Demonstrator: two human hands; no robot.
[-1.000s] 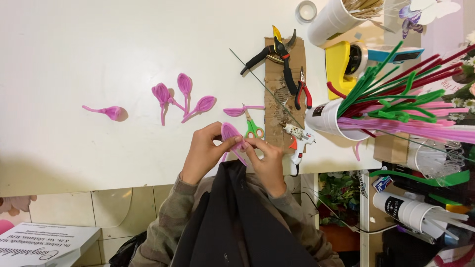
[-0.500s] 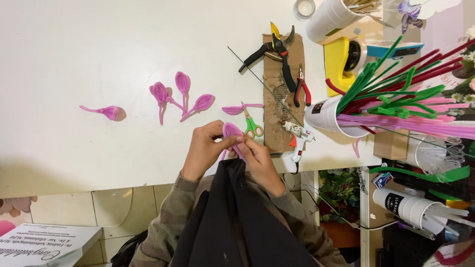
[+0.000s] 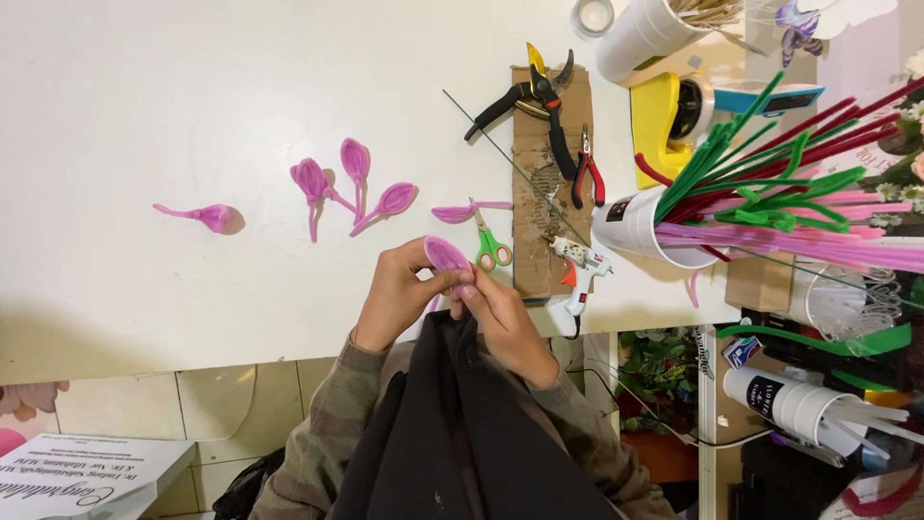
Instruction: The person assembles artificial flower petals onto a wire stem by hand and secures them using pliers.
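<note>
Left hand (image 3: 399, 294) and right hand (image 3: 502, 323): both closed in a pinch on one pink petal (image 3: 446, 253), held at the near edge of the white table (image 3: 144, 116), fingertips meeting under its lower end. Petal: fuzzy pipe-cleaner outline bent into a pointed oval, filled with a smooth pink film, lying tilted above the fingers. Finished petals, same make, each with a thin stem tail: one alone at far left (image 3: 214, 216); a cluster of three (image 3: 351, 183) left of centre, stems converging; one more (image 3: 454, 212) lying flat just beyond the hands. Small scissors (image 3: 489, 246), green looped handles, just right of the held petal. Corrugated cardboard strip (image 3: 539, 183), brown and scuffed, bearing black-handled cutters (image 3: 529, 101), red-handled pliers (image 3: 587, 171) and, at its near end, a white glue gun (image 3: 577, 265). Thin straight wire (image 3: 500, 154) crossing the cardboard diagonally. White cup (image 3: 630, 226) on its side to the right, spilling green, red and pink pipe cleaners (image 3: 789, 193). Yellow tape dispenser (image 3: 659, 116) behind it.
</note>
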